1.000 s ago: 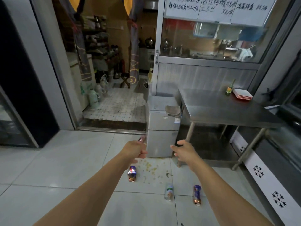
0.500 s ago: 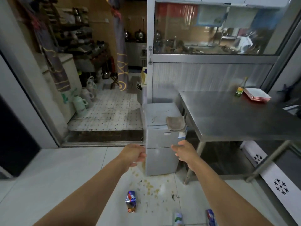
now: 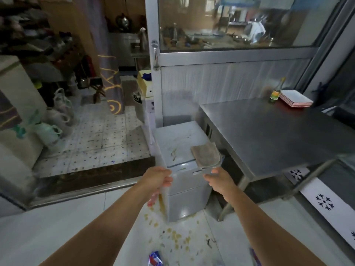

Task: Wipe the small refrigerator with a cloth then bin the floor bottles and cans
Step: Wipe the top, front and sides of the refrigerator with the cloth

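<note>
Refrigerator, small and pale grey, is my landmark: it stands on the white floor against the left end of the steel table. A grey-brown cloth lies on the fridge's top at its front right corner, one edge drooping over the front. Smears mark the top to the left of the cloth.

My left hand is at the fridge's upper left front edge, fingers curled in loosely; I cannot tell whether it grips anything. My right hand is in front of the fridge's upper right corner, just below the hanging edge of the cloth, fingers bent and parted, grasping nothing that I can see. Whether either hand touches the fridge I cannot tell, as the view is blurred.

On the floor in front of the fridge lie scattered yellowish crumbs. Nearer to me than those, a crushed blue, red and white can lies at the bottom edge of the view, and another can shows partly to its right, behind my right forearm.

On the table's far end, well away from the fridge, a small bottle stands just beside a stack of white trays.
</note>
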Demonstrator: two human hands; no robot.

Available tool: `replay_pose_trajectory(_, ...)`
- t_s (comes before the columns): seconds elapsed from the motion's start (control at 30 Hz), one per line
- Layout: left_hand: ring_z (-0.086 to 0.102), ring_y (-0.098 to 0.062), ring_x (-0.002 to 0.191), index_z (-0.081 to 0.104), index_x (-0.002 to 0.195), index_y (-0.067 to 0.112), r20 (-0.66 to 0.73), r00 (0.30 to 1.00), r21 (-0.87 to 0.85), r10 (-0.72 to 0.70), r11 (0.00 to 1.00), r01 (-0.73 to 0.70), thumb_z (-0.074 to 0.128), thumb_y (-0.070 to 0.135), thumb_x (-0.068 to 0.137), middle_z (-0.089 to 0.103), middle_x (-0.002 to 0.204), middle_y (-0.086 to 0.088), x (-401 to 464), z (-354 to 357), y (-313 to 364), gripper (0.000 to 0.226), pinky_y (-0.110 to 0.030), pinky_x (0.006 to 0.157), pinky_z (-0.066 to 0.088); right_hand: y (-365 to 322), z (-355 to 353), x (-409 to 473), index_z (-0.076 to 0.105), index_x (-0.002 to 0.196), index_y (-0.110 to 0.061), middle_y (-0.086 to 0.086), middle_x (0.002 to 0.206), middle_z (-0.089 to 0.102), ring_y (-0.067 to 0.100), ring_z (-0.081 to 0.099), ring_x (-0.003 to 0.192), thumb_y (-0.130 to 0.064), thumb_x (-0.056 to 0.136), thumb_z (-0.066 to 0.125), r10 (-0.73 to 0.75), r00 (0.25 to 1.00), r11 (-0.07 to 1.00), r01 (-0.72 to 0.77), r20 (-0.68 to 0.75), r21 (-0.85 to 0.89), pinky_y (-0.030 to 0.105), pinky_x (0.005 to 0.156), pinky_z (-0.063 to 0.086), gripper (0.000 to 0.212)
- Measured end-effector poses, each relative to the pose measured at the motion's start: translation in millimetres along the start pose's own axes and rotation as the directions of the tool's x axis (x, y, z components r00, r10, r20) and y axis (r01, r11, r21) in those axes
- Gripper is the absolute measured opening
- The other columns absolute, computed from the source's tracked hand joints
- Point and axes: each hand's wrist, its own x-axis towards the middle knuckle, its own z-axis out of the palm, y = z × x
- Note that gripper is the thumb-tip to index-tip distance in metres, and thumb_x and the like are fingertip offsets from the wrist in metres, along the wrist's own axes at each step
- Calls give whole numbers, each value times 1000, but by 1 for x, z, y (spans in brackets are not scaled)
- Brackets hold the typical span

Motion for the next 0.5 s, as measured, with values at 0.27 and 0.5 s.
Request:
replay_pose_trajectory(0.27,58,-11,65,56,96,13,100,995,74,3,997,-10,50,14,92,66,87,-6,107,-1,28,7,-24,60,35,1,17,64,41,138,-6,11,137,49,26,46,126,-33,89,59,119,992,975,-127,-52,-182,28,95,36,59)
replay_pose_trajectory(0.5,63,-17,66,55,76,14,146,989,92,-28,996,14,56,2,86,63,77,-8,200,24,37,16,-27,65,41,4,31,161,37,142,-8,11,143,45,25,46,128,-26,91,58,63,997,973,-71,-46,-218,21,89,36,58)
